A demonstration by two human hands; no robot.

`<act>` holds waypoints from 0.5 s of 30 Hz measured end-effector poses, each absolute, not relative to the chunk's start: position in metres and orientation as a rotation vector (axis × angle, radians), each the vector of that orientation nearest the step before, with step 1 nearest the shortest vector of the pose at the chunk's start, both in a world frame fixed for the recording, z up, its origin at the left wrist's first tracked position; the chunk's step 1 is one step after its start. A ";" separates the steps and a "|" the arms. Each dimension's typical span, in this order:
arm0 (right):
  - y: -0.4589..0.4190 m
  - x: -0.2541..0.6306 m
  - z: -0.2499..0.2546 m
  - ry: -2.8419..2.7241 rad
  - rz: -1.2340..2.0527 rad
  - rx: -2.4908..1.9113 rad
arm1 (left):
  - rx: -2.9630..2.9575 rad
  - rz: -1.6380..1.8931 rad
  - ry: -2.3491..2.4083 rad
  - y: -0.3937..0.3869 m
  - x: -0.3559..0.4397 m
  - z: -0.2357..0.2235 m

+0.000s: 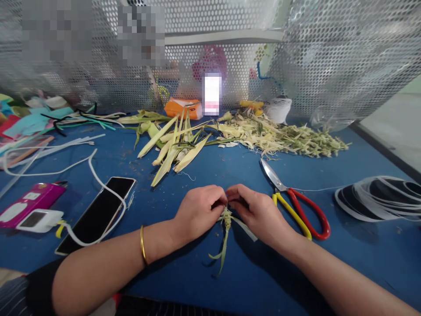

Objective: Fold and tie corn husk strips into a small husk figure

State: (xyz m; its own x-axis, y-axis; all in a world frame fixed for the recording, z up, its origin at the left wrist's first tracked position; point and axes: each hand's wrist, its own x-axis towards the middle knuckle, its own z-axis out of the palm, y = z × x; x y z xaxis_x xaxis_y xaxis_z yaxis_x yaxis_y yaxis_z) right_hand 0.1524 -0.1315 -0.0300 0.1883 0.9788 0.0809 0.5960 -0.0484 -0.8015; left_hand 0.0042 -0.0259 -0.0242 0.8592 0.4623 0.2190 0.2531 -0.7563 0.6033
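Observation:
Between my two hands is a small braided piece of pale green corn husk [226,220], its loose tail strips hanging toward me. My left hand [201,210], with a gold bangle at the wrist, is closed in a pinch at the braid's upper end. Fingers of my right hand [255,210] are bent and pinched at the same end, close against the left fingertips. A flat pale strip [245,229] sticks out from the braid under the right hand. What the fingertips grip exactly is partly hidden. To the right lie scissors [289,197] with one red and one yellow handle, blades apart.
Corn husks [174,149] and a pile of green braided pieces [309,139] lie across the back of the blue table. A spool of clear line [378,199] is at right. At left are a black phone [98,215], a white cable and a magenta device [36,202].

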 end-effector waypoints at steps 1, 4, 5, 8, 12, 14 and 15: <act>-0.131 0.152 -0.030 -1.488 0.661 -1.727 | 2.505 0.514 0.469 -0.026 0.004 -0.026; -0.130 0.153 -0.031 -1.506 0.625 -1.693 | 2.618 0.582 0.344 -0.024 0.002 -0.032; -0.130 0.153 -0.031 -1.514 0.617 -1.682 | 2.640 0.602 0.311 -0.024 0.002 -0.033; -0.130 0.153 -0.033 -1.489 0.635 -1.665 | 2.702 0.683 0.246 -0.024 0.001 -0.034; -0.129 0.155 -0.036 -1.435 0.655 -1.652 | 2.768 0.717 0.236 -0.025 0.001 -0.033; -0.128 0.156 -0.036 -1.424 0.652 -1.646 | 2.757 0.703 0.244 -0.025 0.001 -0.033; -0.128 0.156 -0.035 -1.413 0.649 -1.653 | 2.748 0.696 0.250 -0.025 0.001 -0.032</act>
State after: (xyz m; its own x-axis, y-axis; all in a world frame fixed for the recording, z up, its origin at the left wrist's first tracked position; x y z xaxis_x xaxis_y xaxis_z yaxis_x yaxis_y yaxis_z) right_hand 0.1562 -0.1280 -0.0354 0.2287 0.9642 0.1340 0.5260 -0.0066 -0.8504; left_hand 0.0006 -0.0247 -0.0325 0.8678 0.2374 0.4367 0.0949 -0.9415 0.3233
